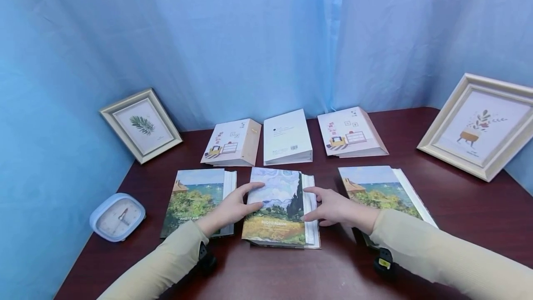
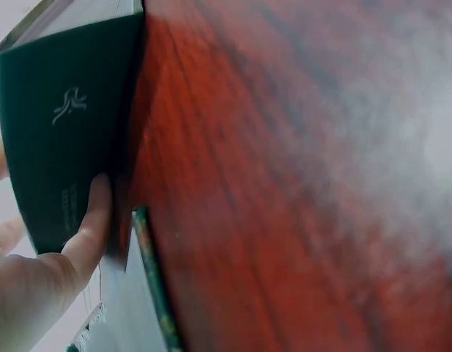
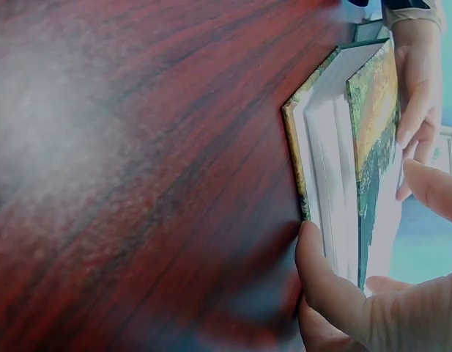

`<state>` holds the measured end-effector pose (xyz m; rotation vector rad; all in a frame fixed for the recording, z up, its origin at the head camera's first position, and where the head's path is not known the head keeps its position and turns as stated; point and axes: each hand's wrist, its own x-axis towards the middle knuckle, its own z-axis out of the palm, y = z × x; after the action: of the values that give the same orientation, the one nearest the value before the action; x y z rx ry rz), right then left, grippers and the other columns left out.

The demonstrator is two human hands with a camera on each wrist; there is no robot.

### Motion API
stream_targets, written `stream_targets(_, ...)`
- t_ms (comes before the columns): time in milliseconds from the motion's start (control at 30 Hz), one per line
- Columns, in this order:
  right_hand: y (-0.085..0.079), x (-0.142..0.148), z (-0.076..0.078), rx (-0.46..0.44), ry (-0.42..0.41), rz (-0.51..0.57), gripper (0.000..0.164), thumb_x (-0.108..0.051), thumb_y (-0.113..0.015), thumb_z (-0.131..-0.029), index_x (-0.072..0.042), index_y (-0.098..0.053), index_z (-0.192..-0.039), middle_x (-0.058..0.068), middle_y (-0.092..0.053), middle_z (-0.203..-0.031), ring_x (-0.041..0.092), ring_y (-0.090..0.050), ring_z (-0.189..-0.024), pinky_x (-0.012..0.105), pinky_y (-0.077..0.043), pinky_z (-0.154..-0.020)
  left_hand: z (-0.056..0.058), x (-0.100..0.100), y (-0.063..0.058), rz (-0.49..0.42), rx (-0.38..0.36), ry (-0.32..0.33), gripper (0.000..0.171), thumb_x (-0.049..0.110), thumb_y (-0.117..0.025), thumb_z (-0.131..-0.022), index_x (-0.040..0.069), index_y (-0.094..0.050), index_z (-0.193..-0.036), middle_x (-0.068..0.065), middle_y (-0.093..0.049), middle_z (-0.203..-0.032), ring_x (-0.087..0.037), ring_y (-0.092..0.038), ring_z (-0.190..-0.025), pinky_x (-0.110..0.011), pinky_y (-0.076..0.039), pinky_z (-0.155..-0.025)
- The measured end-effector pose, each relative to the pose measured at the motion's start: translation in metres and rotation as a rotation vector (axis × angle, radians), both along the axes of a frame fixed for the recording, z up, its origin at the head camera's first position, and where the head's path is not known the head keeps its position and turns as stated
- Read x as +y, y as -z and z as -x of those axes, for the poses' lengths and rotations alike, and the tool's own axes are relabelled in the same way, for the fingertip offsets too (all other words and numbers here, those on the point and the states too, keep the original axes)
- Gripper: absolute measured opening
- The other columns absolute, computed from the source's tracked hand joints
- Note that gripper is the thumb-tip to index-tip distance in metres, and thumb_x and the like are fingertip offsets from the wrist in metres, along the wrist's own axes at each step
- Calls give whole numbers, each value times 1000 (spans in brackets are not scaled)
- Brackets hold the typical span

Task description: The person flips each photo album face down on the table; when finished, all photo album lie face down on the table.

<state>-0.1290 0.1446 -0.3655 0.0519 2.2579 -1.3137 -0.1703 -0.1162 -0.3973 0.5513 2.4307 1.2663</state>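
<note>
A photo album (image 1: 275,212) with a painted landscape cover lies between my two hands, white page edges to its right. My left hand (image 1: 233,205) holds its left side, fingers over the front cover and thumb against the dark green spine (image 2: 72,110). At the opposite side, my right hand (image 1: 333,206) spans the page edge. One fingertip (image 3: 310,238) touches the back cover's edge low by the table, while the thumb is above the front cover. Beside the hands lie two seaside-cover albums, one left (image 1: 195,198) and one right (image 1: 376,184), partly hidden by the right arm.
Behind stand three pale albums: left (image 1: 226,140), middle (image 1: 285,135) and right (image 1: 347,131). Picture frames lean at the left (image 1: 143,126) and right (image 1: 479,124). A blue clock (image 1: 118,216) sits at the table's left edge. Blue curtains (image 1: 250,40) hang around the dark red table (image 1: 266,277).
</note>
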Motion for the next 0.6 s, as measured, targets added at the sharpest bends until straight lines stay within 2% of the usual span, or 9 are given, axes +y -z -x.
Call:
stream_targets(200, 1, -5, 2, -2, 5, -18, 80, -10, -76, -79, -7, -33, -146, 35, -32, -140, 28, -62, -100, 40, -56, -75, -2, -2, 0, -24, -9, 12, 50, 23, -59, -94, 16, -44, -142, -12, -39, -148, -33, -39, -134, -50, -39, -101)
stream_targets(500, 2, -9, 4, 16, -16, -56, 80, -12, -77, -79, -8, -33, -146, 37, -28, -143, 30, -60, -104, 39, -56, -72, -4, -3, 0, -81, -39, -5, 50, 20, -59, -95, 16, -43, -142, -11, -37, -150, -33, -34, -138, -49, -36, -105)
stream_targets(600, 2, -11, 4, 24, -12, -71, 81, -14, -78, -78, -10, -34, -145, 38, -20, -145, 32, -57, -108, 38, -56, -71, -3, -3, -1, -120, -50, 0, 49, 19, -57, -95, 14, -43, -142, -13, -36, -149, -33, -41, -132, -45, -42, -97)
